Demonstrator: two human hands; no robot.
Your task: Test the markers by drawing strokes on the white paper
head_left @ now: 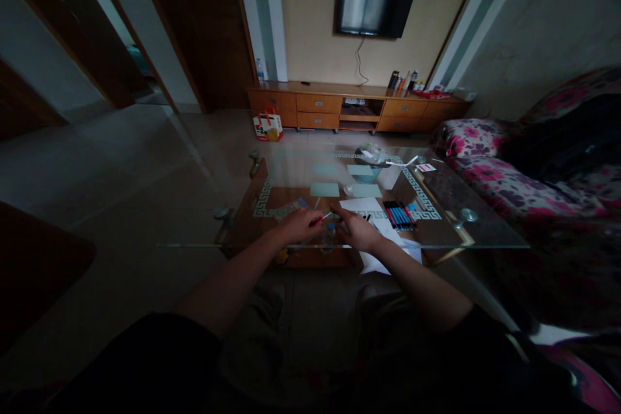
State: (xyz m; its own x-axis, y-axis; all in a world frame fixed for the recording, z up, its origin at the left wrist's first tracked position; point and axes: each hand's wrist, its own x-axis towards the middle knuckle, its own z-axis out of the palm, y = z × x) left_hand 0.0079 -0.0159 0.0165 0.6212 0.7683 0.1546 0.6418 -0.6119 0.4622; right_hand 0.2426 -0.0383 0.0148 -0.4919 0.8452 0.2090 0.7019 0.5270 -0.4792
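Observation:
Above the near edge of the glass table (218,247), my left hand (298,226) is closed around a thin pen (326,216), red near the fingers and pale toward its other end. My right hand (356,229) is just right of it, its fingers bent together near the pen's pale end. Whatever those fingers hold is too small and dark to make out. To the right of my right hand lies a row of several pens (400,216) in red, blue and black. White paper sheets (359,205) lie beneath and beside that hand.
Below my hands is a small bottle with a blue cap (330,226). Farther back are a basket (366,174) with a plastic bag and a card (426,168). A flowered sofa (504,174) borders the right; a TV cabinet (317,103) and paper bag (268,126) stand beyond.

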